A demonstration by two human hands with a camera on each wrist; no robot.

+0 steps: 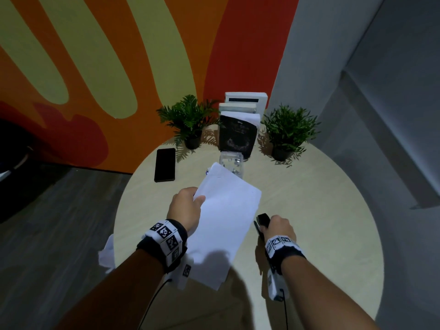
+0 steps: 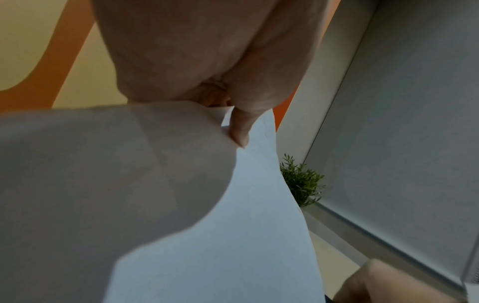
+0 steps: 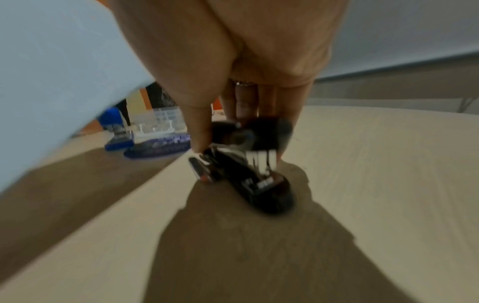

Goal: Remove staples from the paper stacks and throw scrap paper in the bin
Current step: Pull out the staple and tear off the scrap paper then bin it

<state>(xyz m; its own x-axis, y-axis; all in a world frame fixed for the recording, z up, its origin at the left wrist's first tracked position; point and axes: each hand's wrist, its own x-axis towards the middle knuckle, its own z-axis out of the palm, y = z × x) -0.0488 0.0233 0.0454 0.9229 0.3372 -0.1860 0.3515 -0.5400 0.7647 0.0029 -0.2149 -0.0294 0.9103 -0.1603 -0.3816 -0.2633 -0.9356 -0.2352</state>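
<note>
The left hand [image 1: 184, 208] has the paper stack [image 1: 223, 222] lifted off the round table [image 1: 321, 210], thumb on top and fingers curled beneath, pinching it by the near-left edge so the sheets hang free and the far corner points toward the clear plastic box [image 1: 232, 163]. That looks like a hold meant to present a corner to the tool. And here's the tool: the right hand [image 1: 279, 226] has its fingers wrapped round a black stapler [image 3: 249, 164], low over the table just beside the stack's right edge, close enough to meet the paper quickly. More loose white paper [image 1: 107, 256] droops off the table's near-left rim. A phone [image 1: 164, 165] lies well apart at the back left, near two potted plants [image 1: 289, 132]. No bin shows in any view, so the scrap step looks some way off.
</note>
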